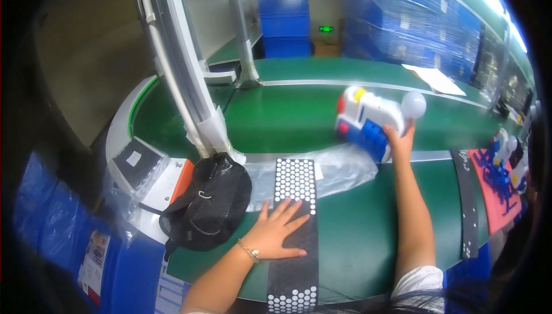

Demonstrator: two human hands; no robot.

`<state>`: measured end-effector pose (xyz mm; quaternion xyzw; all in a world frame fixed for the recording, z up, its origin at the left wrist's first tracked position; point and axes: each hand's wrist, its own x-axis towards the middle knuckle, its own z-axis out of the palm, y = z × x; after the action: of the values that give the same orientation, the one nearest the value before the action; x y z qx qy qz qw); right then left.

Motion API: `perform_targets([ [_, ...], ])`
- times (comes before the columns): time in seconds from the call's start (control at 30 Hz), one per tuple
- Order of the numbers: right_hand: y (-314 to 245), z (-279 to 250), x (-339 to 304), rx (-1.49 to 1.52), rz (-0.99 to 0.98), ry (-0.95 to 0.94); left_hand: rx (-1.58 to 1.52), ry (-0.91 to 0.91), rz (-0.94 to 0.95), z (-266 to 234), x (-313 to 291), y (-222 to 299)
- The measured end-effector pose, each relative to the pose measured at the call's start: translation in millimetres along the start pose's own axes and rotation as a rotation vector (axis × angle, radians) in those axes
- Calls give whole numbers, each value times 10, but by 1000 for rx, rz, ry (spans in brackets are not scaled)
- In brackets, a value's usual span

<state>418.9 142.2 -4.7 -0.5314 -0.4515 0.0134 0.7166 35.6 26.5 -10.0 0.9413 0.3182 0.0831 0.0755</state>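
My left hand [276, 235] lies flat with spread fingers on a black strip [293, 274] patterned with white dots at both ends. A bracelet circles that wrist. Farther off to the right, my right hand [401, 140] is closed around a white and blue plastic toy [368, 113] with red and yellow parts. The toy is tilted and held up over the green work surface, and a round whitish ball [413, 105] shows at its right end. Just left of my left hand sits a black mesh bag [215, 210] with a cord.
A clear plastic bag [345, 167] lies beyond the strip. Metal posts [184, 72] rise behind the mesh bag. At right are another dark strip [464, 205] and a pink mat [494, 216] bearing blue pieces. White paper [434, 79] and wrapped blue crates [402, 21] are farther back.
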Motion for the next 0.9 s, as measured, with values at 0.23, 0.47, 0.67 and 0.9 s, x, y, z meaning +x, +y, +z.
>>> perform_targets([
  [0.23, 938, 106, 401, -247, -166, 116, -37, -88, -12, 112, 46, -76],
  [0.47, 1544, -546, 710, -501, -169, 139, -170, 173, -2, 358, 115, -114],
  [0.67, -120, -378, -906, -201, -491, -560, -357, 493, -207, 253, -940, 373],
  [0.9, -851, -186, -1633, -607, -677, -1699, -247, 924, -1204, 1121, -3842, 1377],
])
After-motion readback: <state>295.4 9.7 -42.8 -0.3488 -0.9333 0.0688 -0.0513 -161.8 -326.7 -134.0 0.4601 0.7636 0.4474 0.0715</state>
